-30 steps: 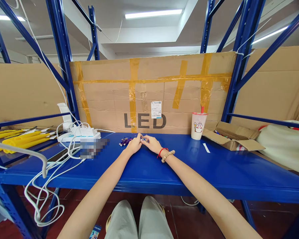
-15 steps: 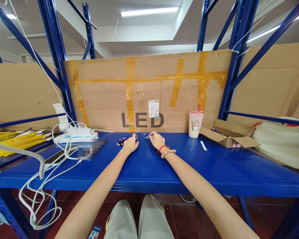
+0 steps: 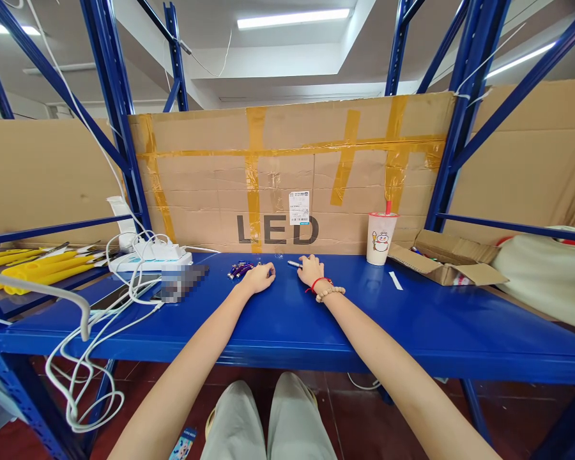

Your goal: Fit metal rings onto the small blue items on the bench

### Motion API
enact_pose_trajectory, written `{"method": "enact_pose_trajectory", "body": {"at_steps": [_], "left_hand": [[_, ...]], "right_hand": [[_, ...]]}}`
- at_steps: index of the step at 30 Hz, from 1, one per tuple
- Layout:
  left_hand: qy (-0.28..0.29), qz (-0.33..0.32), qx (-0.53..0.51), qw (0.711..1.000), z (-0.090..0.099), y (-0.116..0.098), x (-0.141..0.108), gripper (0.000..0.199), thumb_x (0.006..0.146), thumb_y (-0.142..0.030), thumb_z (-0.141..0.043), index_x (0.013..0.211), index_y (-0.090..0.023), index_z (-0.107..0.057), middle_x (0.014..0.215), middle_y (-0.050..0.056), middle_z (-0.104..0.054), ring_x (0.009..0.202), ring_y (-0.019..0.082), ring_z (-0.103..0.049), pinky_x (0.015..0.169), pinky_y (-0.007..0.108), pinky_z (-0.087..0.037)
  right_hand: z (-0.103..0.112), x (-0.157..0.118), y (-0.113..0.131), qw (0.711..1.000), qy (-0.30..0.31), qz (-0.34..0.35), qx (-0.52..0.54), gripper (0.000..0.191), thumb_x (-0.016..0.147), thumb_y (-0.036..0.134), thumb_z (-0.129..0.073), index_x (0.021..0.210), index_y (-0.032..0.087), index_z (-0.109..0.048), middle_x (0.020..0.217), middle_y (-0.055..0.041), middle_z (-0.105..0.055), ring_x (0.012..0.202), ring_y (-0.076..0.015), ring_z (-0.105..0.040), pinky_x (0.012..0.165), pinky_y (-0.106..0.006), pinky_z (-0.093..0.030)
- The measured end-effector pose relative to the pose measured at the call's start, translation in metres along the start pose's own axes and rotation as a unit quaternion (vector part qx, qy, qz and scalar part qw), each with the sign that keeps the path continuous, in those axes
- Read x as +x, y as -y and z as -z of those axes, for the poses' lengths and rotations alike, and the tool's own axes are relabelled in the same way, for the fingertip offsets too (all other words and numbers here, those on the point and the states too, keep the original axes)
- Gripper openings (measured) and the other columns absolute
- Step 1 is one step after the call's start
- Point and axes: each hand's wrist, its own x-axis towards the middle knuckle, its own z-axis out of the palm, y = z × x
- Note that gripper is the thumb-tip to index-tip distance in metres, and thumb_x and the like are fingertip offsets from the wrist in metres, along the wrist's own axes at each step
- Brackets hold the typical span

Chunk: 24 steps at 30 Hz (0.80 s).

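My left hand (image 3: 259, 278) rests on the blue shelf top with its fingers curled together. What it holds, if anything, is hidden. Just to its left lies a small pile of shiny purple pieces (image 3: 240, 269), too small to name. My right hand (image 3: 310, 269), with a red cord and a beaded bracelet at the wrist, is closed round a slim, pale pen-like stick (image 3: 294, 264). The stick's end points left, toward my left hand. A gap of bare shelf separates the two hands.
A paper cup (image 3: 381, 239) with a red straw stands right of my hands, by a white strip (image 3: 395, 280) and an open cardboard box (image 3: 448, 257). White cables (image 3: 137, 268), a power strip (image 3: 167, 257) and yellow-handled tools (image 3: 52, 271) lie left. Taped cardboard (image 3: 211, 185) walls the back.
My right hand has shifted slightly right, away from my left hand, and shows more of the stick. The left hand has turned, its fingers more curled. The view has swung slightly left.
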Motion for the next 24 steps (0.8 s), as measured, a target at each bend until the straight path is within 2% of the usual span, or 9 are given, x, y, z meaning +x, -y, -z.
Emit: {"method": "enact_pose_trajectory", "body": {"at_steps": [3, 5, 9, 12, 14, 18, 24], "left_hand": [[-0.023, 0.012, 0.003, 1.000, 0.000, -0.001, 0.000, 0.017, 0.084, -0.024, -0.042, 0.098, -0.021, -0.050, 0.084, 0.003, -0.062, 0.083, 0.019, -0.059, 0.071, 0.028, -0.044], [-0.055, 0.039, 0.013, 0.998, 0.001, -0.001, 0.001, 0.020, 0.084, -0.023, -0.041, 0.103, -0.020, -0.048, 0.094, 0.006, -0.061, 0.092, 0.021, -0.056, 0.079, 0.031, -0.042], [-0.121, 0.144, 0.040, 0.981, 0.003, 0.004, 0.003, 0.024, 0.082, -0.015, -0.039, 0.104, -0.016, -0.048, 0.114, 0.013, -0.053, 0.109, 0.027, -0.045, 0.091, 0.041, -0.033], [-0.130, 0.217, 0.050, 0.966, 0.003, 0.010, 0.003, 0.026, 0.078, -0.012, -0.042, 0.103, -0.013, -0.049, 0.115, 0.017, -0.051, 0.111, 0.030, -0.043, 0.090, 0.042, -0.033], [-0.121, 0.241, 0.053, 0.962, 0.002, 0.012, 0.003, 0.025, 0.076, -0.012, -0.046, 0.101, -0.012, -0.051, 0.115, 0.018, -0.051, 0.112, 0.031, -0.042, 0.090, 0.042, -0.032], [-0.104, 0.244, 0.051, 0.963, -0.001, 0.012, 0.003, 0.024, 0.076, -0.011, -0.049, 0.100, -0.012, -0.054, 0.113, 0.018, -0.053, 0.112, 0.031, -0.042, 0.092, 0.041, -0.031], [-0.111, 0.216, 0.029, 0.970, 0.000, 0.012, 0.005, 0.034, 0.079, -0.009, -0.046, 0.113, -0.013, -0.050, 0.117, 0.016, -0.051, 0.112, 0.029, -0.043, 0.091, 0.040, -0.033]], "right_hand": [[-0.001, -0.002, 0.005, 0.999, 0.003, 0.047, 0.001, 0.032, 0.083, 0.023, -0.047, 0.114, 0.016, -0.054, 0.118, -0.0130, -0.049, 0.112, -0.0253, -0.042, 0.092, -0.038, -0.030], [-0.002, -0.003, 0.010, 0.997, 0.012, 0.081, 0.007, 0.030, 0.085, 0.024, -0.045, 0.113, 0.018, -0.054, 0.117, -0.0102, -0.051, 0.112, -0.0222, -0.043, 0.093, -0.036, -0.029], [-0.007, -0.004, 0.015, 0.990, 0.048, 0.130, 0.018, 0.031, 0.083, 0.025, -0.048, 0.113, 0.020, -0.054, 0.119, -0.0076, -0.051, 0.113, -0.0203, -0.044, 0.094, -0.036, -0.029], [-0.010, -0.004, 0.016, 0.986, 0.065, 0.148, 0.024, 0.032, 0.083, 0.027, -0.048, 0.114, 0.021, -0.054, 0.120, -0.0077, -0.052, 0.114, -0.0206, -0.043, 0.096, -0.037, -0.027], [-0.011, -0.003, 0.015, 0.985, 0.068, 0.155, 0.028, 0.034, 0.084, 0.029, -0.048, 0.116, 0.020, -0.054, 0.120, -0.0083, -0.051, 0.115, -0.0216, -0.042, 0.097, -0.039, -0.026], [-0.013, -0.002, 0.014, 0.980, 0.068, 0.181, 0.039, 0.036, 0.085, 0.033, -0.046, 0.117, 0.020, -0.053, 0.120, -0.0071, -0.052, 0.114, -0.0213, -0.043, 0.096, -0.038, -0.028], [-0.014, -0.004, 0.016, 0.972, 0.072, 0.216, 0.051, 0.035, 0.085, 0.031, -0.046, 0.117, 0.019, -0.053, 0.118, -0.0074, -0.054, 0.111, -0.0210, -0.046, 0.093, -0.037, -0.032]]}}
